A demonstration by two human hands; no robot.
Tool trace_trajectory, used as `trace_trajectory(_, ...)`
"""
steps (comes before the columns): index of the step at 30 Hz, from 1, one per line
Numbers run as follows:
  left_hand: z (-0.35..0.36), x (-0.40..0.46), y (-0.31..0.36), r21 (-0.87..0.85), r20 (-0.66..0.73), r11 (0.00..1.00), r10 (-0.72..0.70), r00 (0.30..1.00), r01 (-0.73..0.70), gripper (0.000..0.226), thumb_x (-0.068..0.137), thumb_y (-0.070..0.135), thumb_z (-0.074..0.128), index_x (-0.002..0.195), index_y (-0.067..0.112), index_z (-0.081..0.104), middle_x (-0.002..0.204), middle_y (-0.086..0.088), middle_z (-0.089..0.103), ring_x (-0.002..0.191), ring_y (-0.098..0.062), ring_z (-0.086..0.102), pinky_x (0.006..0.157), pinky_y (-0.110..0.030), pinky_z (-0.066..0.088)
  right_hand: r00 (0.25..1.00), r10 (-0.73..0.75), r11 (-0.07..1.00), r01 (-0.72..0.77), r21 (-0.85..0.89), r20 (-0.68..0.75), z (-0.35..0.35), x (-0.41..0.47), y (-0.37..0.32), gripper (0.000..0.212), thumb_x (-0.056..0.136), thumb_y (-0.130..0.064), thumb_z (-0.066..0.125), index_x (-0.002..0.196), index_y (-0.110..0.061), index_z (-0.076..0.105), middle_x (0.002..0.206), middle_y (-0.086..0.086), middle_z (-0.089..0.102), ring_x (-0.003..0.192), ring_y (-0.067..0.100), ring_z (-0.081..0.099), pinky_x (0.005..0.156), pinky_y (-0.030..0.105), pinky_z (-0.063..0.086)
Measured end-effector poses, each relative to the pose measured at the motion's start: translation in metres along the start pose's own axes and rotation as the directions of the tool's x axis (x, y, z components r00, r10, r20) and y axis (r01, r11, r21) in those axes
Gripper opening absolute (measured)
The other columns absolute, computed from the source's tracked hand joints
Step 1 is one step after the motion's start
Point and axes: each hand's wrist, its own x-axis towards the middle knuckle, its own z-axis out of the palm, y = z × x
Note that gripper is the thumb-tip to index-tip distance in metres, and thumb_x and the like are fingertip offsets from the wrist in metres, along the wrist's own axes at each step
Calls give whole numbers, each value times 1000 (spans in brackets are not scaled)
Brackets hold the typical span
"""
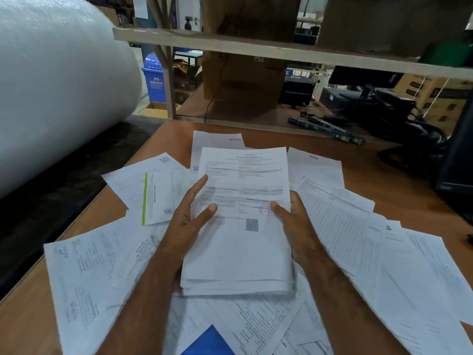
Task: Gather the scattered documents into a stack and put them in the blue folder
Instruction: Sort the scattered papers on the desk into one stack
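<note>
The left hand (pixel 188 213) has its fingers (pixel 198 185) laid straight along the left edge of a partial stack of documents (pixel 240 226), thumb flat on the top sheet; it presses and steadies rather than curls round. The right hand (pixel 291 221) grips the stack's right edge, thumb on top near a red stamp and the remaining fingers tucked beneath, out of sight. Held from both sides like this, the sheets can be squared so their edges line up, which seems to be the step in hand.

The stack is lifted slightly above the middle of the counter (pixel 358 160), its near end sagging in loose layers, so it is not yet neat.

Around it loose documents lie spread over the counter: a sheet with a green stripe (pixel 153 198) toward the left edge, large printed pages (pixel 84 278) at the near left corner, dense tables (pixel 358 231) toward the right edge, and more beyond the stack at the far edge (pixel 217 142). Much of the gathering looks undone.

The blue folder (pixel 208 342) shows only as a corner at the near edge, under overlapping papers; it will probably need uncovering before the stack goes in.

Beyond the counter's left edge sits a big roll of bubble wrap (pixel 51 85).
</note>
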Motion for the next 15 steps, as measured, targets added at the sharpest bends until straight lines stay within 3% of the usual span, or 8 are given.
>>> trace_trajectory(3, -10, 0, 0, -44, 81, 999, -15, 997, 18, 48, 93, 29, 66, 140, 36, 58, 146, 28, 50, 133, 12, 45, 110, -13, 39, 999, -2, 999, 5, -54, 43, -3, -3, 3, 37, 103, -22, 60, 134, -37, 50, 122, -15, 71, 113, 14, 70, 96, 42, 58)
trace_trajectory(4, -13, 0, 0, -54, 93, 998, -16, 996, 21, 47, 92, 26, 67, 138, 35, 61, 146, 25, 53, 134, 9, 46, 111, -13, 38, 997, -9, 997, 15, -74, 75, -4, -5, 1, 40, 102, -23, 61, 137, -39, 47, 124, -16, 70, 115, 13, 68, 95, 40, 59)
trace_trajectory(7, -22, -2, 0, -118, 98, 993, 4, 995, 8, 47, 92, 11, 69, 135, 30, 65, 142, 23, 58, 133, 6, 49, 101, -5, 41, 983, -15, 988, 42, -147, 181, -11, -8, -4, 50, 102, -24, 62, 144, -41, 41, 130, -19, 66, 117, 8, 66, 94, 34, 58)
trace_trajectory(9, -25, -3, -4, -182, 113, 983, 5, 994, 16, 49, 91, 5, 69, 135, 27, 66, 143, 20, 59, 132, 1, 53, 96, -8, 47, 976, 17, 979, 27, -201, 215, -15, -10, -7, 46, 101, -26, 63, 141, -39, 44, 128, -19, 68, 116, 8, 67, 95, 33, 58)
trace_trajectory(12, -20, -5, -6, -207, 160, 977, -9, 987, 42, 53, 88, 5, 71, 136, 27, 66, 147, 18, 56, 135, -2, 52, 101, -16, 49, 989, 48, 992, -31, -121, 142, -19, -8, -9, 29, 101, -28, 64, 129, -23, 58, 120, -6, 74, 109, 16, 72, 96, 40, 58)
trace_trajectory(15, -4, -7, -3, -149, 204, 988, -1, 979, 32, 58, 86, 15, 73, 139, 32, 62, 148, 23, 52, 136, 4, 47, 104, -10, 43, 999, 42, 999, -43, -30, -26, -20, -2, -8, 24, 102, -25, 61, 119, -9, 63, 110, 5, 77, 104, 27, 74, 94, 45, 59)
